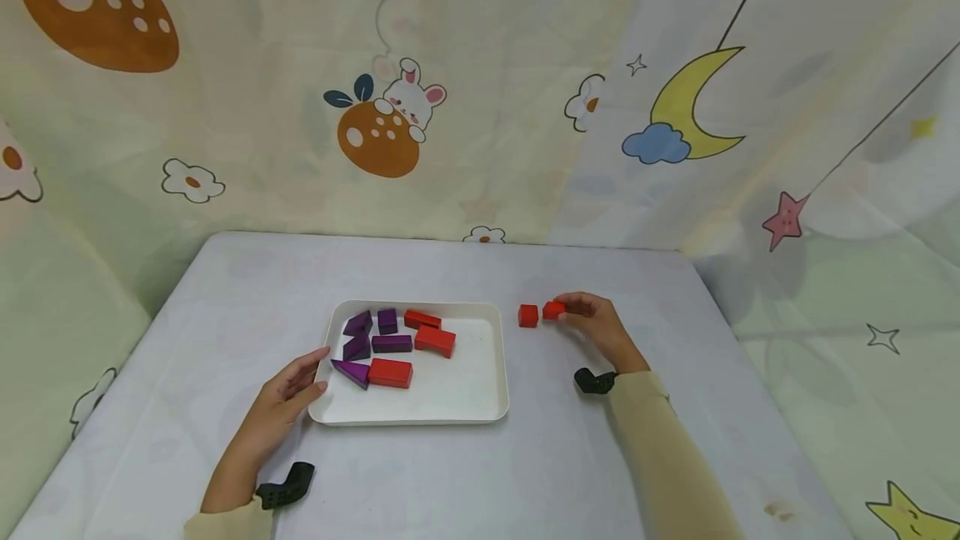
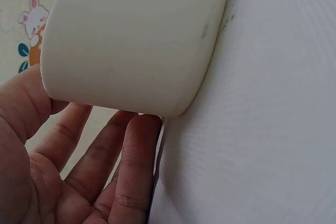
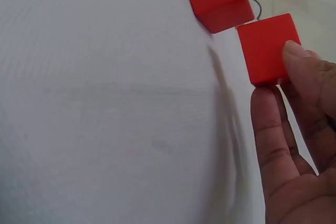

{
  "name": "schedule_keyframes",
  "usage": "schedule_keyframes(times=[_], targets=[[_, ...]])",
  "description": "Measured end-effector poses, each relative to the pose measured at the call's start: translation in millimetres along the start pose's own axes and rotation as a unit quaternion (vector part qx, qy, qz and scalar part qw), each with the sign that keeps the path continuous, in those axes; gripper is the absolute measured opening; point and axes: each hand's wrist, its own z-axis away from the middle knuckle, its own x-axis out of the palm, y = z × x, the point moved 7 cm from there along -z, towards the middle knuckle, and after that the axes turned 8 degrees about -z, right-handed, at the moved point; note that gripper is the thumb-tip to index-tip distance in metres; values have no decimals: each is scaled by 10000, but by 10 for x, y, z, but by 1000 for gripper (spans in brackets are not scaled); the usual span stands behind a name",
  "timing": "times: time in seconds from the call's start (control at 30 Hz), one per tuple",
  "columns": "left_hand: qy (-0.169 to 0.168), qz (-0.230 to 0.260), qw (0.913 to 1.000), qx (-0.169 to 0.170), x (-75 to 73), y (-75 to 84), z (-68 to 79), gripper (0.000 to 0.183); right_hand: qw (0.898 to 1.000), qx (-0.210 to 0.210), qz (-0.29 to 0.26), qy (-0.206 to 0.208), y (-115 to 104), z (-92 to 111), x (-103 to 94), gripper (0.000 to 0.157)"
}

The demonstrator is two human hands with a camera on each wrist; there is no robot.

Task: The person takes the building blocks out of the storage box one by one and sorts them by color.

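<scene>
One red cube (image 1: 553,310) right of the white tray (image 1: 457,402), pinched by right hand (image 1: 597,326); left hand (image 1: 281,402) grips tray, likely for steadiness.

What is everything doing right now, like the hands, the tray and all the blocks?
Tray: flat on the table, partly filled.
Purple blocks: lying in the tray.
Red blocks: lying in the tray too.
Loose red block: outside the tray, not held.
Held red block: pinched.
Left grip: touching the tray's left edge.
Right grip: pinching the held red block.
</scene>
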Motion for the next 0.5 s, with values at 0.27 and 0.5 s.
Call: schedule_keyframes(times=[0.27,0.5], targets=[[-5,-23,9999,-130,7,-53,0,55,9979,160,620,43,177,-88,-9,36],[-13,-103,9997,-205,-3,-50,-7,55,9977,80,677,32,166,-88,-42,41]])
